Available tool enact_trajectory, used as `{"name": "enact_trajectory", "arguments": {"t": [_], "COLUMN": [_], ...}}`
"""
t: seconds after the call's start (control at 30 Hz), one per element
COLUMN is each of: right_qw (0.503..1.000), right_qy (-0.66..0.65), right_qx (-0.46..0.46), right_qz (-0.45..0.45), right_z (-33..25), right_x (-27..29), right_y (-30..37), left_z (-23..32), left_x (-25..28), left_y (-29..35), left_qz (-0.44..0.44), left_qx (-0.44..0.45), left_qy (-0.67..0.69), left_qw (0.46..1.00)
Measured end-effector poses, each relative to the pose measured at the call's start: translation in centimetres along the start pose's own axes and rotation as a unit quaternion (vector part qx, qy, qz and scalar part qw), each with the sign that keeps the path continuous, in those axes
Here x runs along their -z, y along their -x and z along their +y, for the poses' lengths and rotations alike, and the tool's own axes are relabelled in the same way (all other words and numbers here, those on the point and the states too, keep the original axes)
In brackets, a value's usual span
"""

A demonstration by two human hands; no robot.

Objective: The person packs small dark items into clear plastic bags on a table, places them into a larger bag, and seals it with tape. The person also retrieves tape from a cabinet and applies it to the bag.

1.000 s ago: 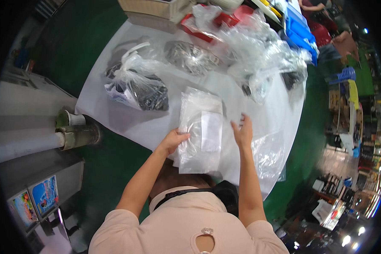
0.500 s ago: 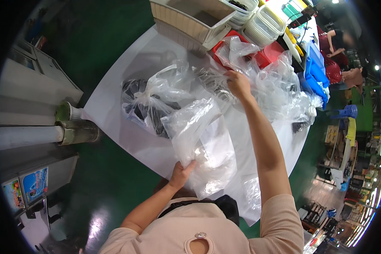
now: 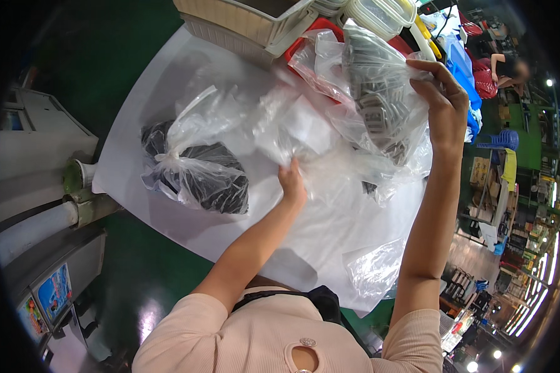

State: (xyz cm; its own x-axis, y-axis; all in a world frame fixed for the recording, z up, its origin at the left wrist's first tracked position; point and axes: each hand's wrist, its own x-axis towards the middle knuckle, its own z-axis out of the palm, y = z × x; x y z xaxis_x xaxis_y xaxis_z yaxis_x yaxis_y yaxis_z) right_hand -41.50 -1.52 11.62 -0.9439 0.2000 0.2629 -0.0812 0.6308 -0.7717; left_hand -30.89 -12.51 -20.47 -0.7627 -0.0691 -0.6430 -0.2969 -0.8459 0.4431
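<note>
Raised over the table's right side, my right hand [image 3: 440, 96] pinches a clear plastic bag of grey parts [image 3: 376, 99] by its gathered edge. The exact kind of parts inside cannot be made out. Near the table's middle, my left hand [image 3: 292, 182] is closed on a thin clear plastic bag [image 3: 286, 127], smeared by motion. To its left lies a knotted clear bag of black items [image 3: 202, 171]. More crumpled clear plastic [image 3: 379, 171] lies under the raised bag.
A white sheet covers the table [image 3: 168, 81]. Along the far edge stand a beige bin [image 3: 236, 31], a red tray [image 3: 320, 28] and stacked clear containers [image 3: 379, 17]. A flat clear bag [image 3: 376, 267] lies at the near right. Blue chairs [image 3: 501, 140] stand beyond.
My right hand has lifted the bag of grey parts off the table, up and rightward. My left hand has moved forward with its clear bag. The view has shifted slightly.
</note>
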Motion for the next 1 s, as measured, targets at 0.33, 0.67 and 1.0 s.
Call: {"name": "enact_trajectory", "arguments": {"t": [0.33, 0.67, 1.0], "right_qw": [0.976, 0.980, 0.983], "right_qy": [-0.124, 0.109, 0.181], "right_qx": [-0.103, 0.014, 0.021], "right_qz": [-0.148, -0.163, -0.036], "right_z": [3.0, 9.8, 11.9], "right_x": [-5.6, -13.8, -5.1], "right_y": [2.9, 1.5, 13.2], "left_z": [2.5, 2.1, 9.0], "left_x": [-1.7, -3.9, 4.4], "left_y": [-2.9, -2.9, 4.0], "left_qz": [0.121, 0.104, -0.080], "left_qx": [-0.074, -0.092, -0.029], "left_qy": [0.040, -0.055, -0.319], "left_qw": [0.989, 0.989, 0.944]}}
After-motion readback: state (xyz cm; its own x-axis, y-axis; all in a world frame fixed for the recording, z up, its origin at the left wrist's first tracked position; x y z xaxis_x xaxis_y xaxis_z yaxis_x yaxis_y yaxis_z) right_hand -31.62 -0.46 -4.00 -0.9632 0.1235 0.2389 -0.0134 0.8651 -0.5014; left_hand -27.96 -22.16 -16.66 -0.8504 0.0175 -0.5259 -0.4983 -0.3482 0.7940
